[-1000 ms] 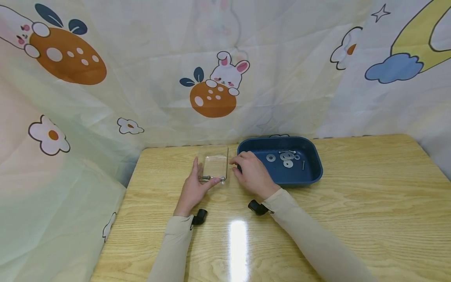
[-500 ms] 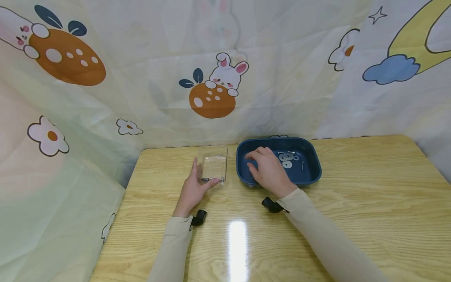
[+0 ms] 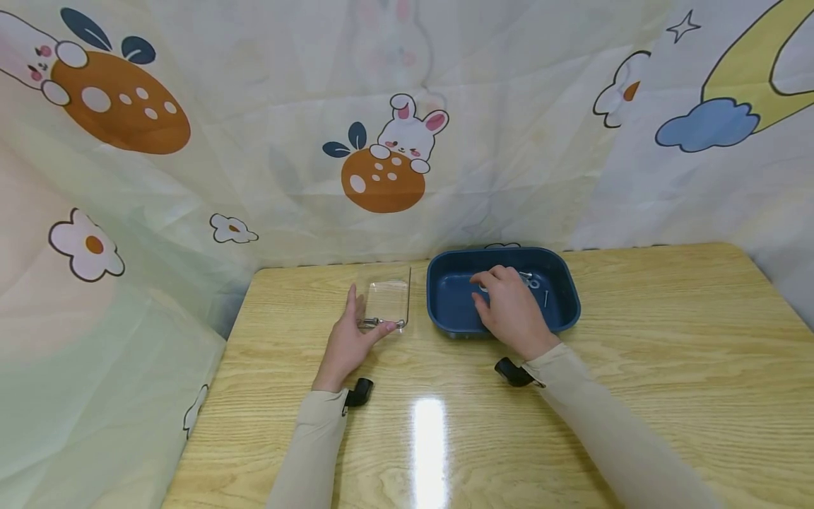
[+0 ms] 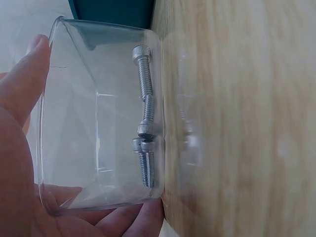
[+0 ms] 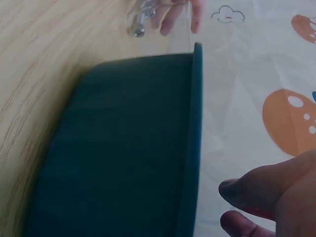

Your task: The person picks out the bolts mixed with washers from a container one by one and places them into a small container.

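Note:
My left hand (image 3: 346, 346) grips a clear plastic box (image 4: 108, 113) from its left side, thumb along the near wall and fingers around the far side. Several silver socket-head bolts (image 4: 144, 74) lie inside against one wall of the box. Over the dark blue tray (image 3: 451, 300), my right hand (image 3: 511, 311) hovers with thumb and fingers loosely bent and parted, nothing showing between them. Washers (image 3: 534, 284) and a thin screw (image 3: 545, 298) lie on the tray floor; the hand hides some of the other pieces there.
Both containers sit at the back of a wood-grain table (image 3: 407, 438), close to the printed cloth backdrop (image 3: 509, 155). The tray's raised wall (image 5: 123, 138) stands beside the right hand, with a narrow strip of table between tray and box.
My right hand has moved right, from beside the clear box to over the tray's middle, covering several washers. The left hand stays on the box.

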A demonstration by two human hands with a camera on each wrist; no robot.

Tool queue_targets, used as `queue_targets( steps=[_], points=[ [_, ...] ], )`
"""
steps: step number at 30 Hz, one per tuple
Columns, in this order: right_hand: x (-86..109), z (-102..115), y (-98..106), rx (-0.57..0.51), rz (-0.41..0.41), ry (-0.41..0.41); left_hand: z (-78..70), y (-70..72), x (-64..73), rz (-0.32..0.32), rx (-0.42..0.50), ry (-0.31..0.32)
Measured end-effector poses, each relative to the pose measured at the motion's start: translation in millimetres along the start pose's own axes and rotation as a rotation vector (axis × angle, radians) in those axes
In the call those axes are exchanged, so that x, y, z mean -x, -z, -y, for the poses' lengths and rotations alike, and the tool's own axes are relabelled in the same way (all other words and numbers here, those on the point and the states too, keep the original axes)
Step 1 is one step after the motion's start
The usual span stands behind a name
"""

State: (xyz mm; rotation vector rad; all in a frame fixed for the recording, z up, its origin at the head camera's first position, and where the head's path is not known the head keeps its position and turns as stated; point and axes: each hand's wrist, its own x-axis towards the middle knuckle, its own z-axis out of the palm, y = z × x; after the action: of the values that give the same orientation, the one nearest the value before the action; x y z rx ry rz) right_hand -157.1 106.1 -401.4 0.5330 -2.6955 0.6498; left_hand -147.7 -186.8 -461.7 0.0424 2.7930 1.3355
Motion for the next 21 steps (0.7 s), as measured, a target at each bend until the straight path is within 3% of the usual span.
queue_targets(
  steps=[7,21],
  points=[
    [3.5,-11.4,2.8,0.041,-0.012,-0.015,0.8,0.3,-0.4,-0.002,-0.005,-0.003],
    [8.4,-32.5,6.1,0.109,0.052,-0.073,1.8,-0.2,-1.3,0.002,-0.001,0.009]
  ],
)
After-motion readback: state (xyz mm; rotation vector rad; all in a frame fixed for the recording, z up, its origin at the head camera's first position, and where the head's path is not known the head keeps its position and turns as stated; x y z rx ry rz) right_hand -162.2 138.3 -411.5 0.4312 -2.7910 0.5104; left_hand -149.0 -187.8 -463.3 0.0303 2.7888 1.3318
